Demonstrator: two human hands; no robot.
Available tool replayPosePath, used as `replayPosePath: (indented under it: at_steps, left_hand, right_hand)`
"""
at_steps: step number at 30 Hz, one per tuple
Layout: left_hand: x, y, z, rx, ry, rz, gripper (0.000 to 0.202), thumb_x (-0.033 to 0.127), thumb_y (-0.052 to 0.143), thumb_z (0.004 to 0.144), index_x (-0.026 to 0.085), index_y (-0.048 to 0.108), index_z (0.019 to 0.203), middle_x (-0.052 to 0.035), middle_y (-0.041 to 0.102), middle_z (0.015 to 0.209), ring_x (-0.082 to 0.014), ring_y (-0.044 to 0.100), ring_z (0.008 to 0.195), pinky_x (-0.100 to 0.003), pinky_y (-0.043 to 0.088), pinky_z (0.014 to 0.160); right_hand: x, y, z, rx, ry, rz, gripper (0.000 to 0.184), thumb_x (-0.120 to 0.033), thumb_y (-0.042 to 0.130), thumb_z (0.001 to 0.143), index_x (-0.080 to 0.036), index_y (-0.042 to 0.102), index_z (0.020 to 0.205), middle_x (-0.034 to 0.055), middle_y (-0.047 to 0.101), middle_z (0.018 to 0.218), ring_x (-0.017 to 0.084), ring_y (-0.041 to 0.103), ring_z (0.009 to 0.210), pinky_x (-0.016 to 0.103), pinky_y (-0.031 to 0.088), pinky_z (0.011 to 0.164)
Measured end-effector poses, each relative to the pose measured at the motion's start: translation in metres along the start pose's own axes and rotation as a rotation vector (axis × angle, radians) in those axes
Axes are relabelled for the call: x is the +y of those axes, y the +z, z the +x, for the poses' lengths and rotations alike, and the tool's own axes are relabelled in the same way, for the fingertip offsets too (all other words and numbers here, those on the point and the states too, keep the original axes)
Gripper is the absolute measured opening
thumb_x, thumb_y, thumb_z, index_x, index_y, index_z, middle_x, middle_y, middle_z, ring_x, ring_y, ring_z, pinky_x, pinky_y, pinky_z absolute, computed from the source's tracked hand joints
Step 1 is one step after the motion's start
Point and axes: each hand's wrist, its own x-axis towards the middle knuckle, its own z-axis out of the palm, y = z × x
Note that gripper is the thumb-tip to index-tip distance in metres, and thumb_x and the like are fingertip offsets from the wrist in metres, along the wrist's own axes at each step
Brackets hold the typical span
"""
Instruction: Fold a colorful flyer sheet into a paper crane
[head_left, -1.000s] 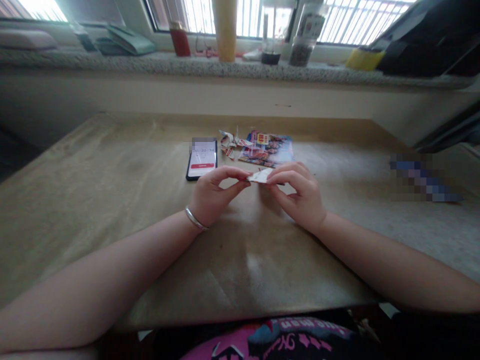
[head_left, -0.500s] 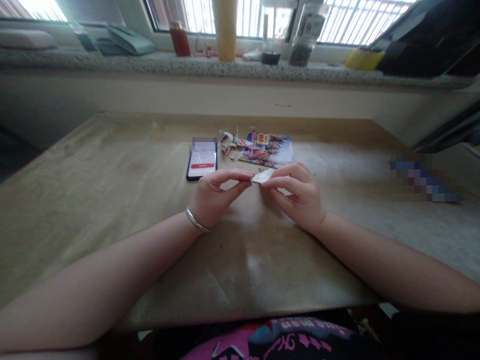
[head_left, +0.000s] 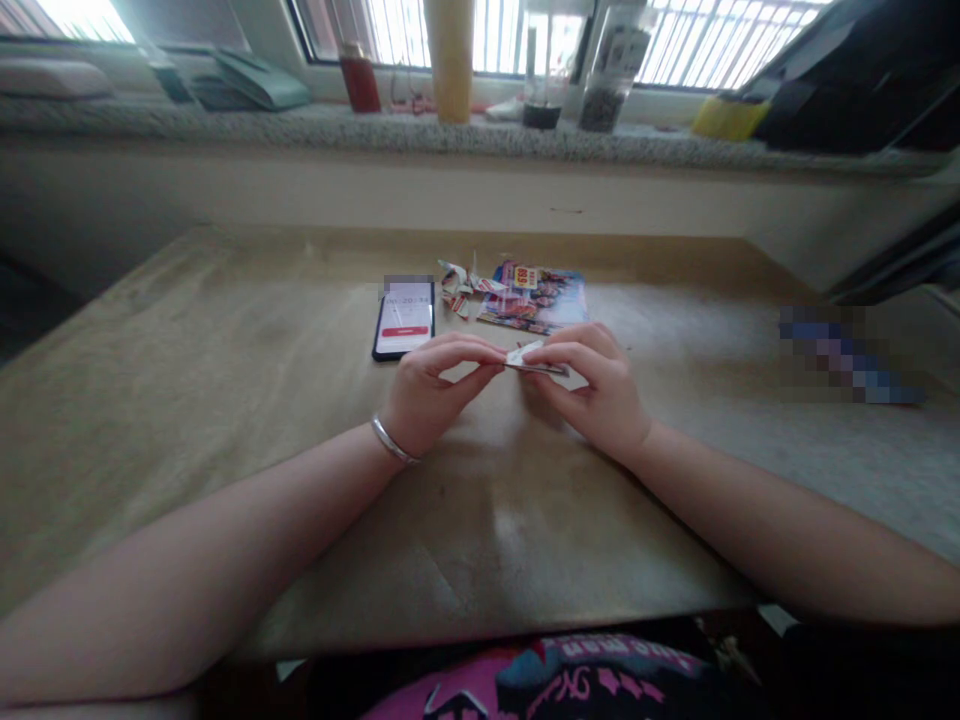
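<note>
Between my two hands, above the table, is a small folded piece of white paper (head_left: pixel 523 356) with printed marks. My left hand (head_left: pixel 444 382), with a silver bangle at the wrist, pinches its left end between thumb and fingertips. From the other side my right hand (head_left: pixel 596 388) grips the paper, fingers on top and thumb below; part of it hides behind these fingers. Just beyond my hands lie several folded paper cranes or similar shapes (head_left: pixel 466 287), a colourful printed leaflet (head_left: pixel 551 298) and a phone (head_left: pixel 405 325) with a timer-like screen.
The brown-covered table (head_left: pixel 187 400) ends at a wall under a granite sill (head_left: pixel 292 125). Bottles and jars, among them a red bottle (head_left: pixel 360 78) and a tall yellow one (head_left: pixel 451 60), stand on the sill. A blurred blue item (head_left: pixel 847 360) lies at the right.
My right fingers have shifted on the paper, and more of its lower edge now shows between them. My left hand has stayed nearly still.
</note>
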Motion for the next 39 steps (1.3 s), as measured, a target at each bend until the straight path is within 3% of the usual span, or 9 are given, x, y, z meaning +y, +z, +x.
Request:
replayPosePath:
  at_steps: [10, 18, 39]
  left_hand:
    - [-0.002, -0.001, 0.001, 0.019, 0.025, 0.060, 0.003, 0.017, 0.067, 0.080, 0.018, 0.069, 0.082, -0.0025, 0.072, 0.086, -0.0111, 0.067, 0.079, -0.025, 0.056, 0.078]
    - [-0.004, -0.001, 0.001, 0.055, 0.019, 0.048, 0.006, 0.013, 0.067, 0.079, 0.018, 0.068, 0.082, -0.0023, 0.072, 0.086, -0.0108, 0.067, 0.079, -0.024, 0.055, 0.079]
    - [-0.015, 0.001, -0.002, 0.090, -0.071, -0.134, 0.005, 0.015, 0.066, 0.079, 0.018, 0.065, 0.083, -0.0038, 0.069, 0.087, -0.0136, 0.066, 0.084, -0.029, 0.055, 0.080]
  right_hand:
    - [0.002, 0.001, 0.002, -0.013, 0.046, 0.048, 0.002, -0.023, 0.064, 0.082, -0.025, 0.063, 0.082, 0.0017, 0.070, 0.085, 0.018, 0.063, 0.085, 0.038, 0.048, 0.082]
    - [0.003, -0.002, 0.003, -0.015, -0.020, 0.103, 0.008, -0.019, 0.065, 0.080, -0.024, 0.060, 0.082, 0.0012, 0.071, 0.084, 0.018, 0.064, 0.084, 0.038, 0.048, 0.082]
    - [0.003, -0.001, 0.001, 0.052, 0.034, 0.084, 0.010, -0.016, 0.064, 0.081, -0.025, 0.060, 0.080, 0.0005, 0.069, 0.082, 0.017, 0.063, 0.084, 0.037, 0.049, 0.082]
